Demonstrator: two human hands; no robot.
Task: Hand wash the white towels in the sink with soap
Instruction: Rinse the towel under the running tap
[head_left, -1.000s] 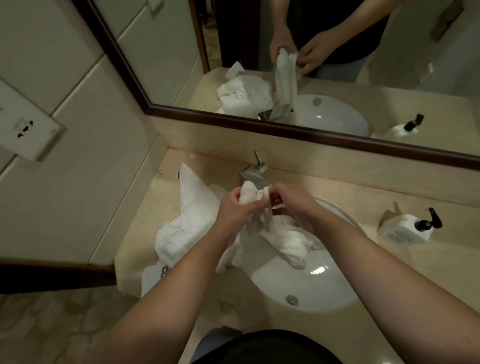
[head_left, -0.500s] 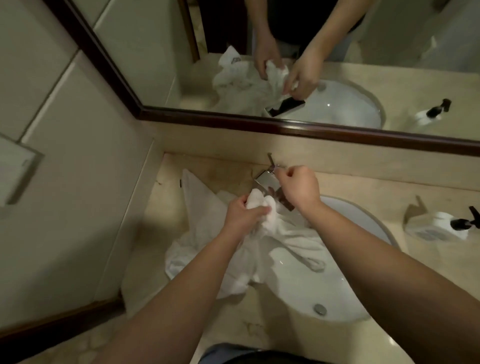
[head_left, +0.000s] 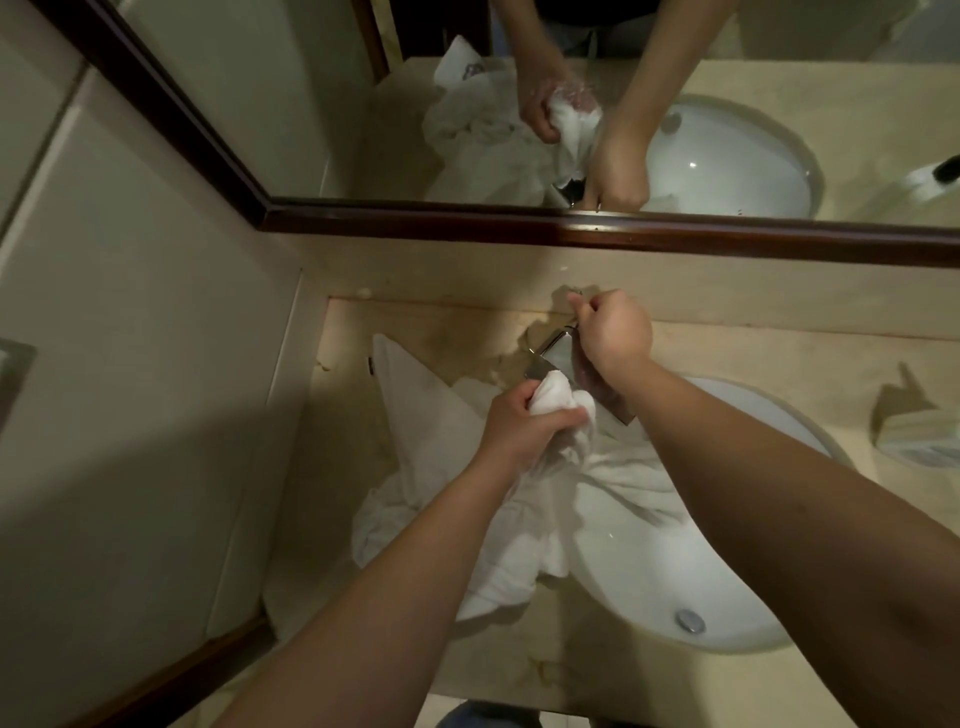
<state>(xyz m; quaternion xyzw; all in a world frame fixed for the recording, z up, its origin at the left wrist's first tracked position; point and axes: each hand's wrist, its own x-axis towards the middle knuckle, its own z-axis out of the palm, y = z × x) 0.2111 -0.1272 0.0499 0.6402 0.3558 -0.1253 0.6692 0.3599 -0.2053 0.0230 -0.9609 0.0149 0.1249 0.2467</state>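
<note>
Left hand (head_left: 524, 426) at centre frame, gripping a bunched white towel (head_left: 563, 410) over the sink (head_left: 727, 571). Right hand (head_left: 613, 332) just above, fingers curled on the faucet handle (head_left: 574, 326). Mirror (head_left: 675, 104) across the top.

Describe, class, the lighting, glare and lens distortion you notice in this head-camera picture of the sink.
Head view: dim, warm light; small glare spots on the white sink and a bright sheen on the faucet; the soap dispenser at the right edge is smeared; the wide-angle lens bends the mirror frame and stretches the forearms.
</note>
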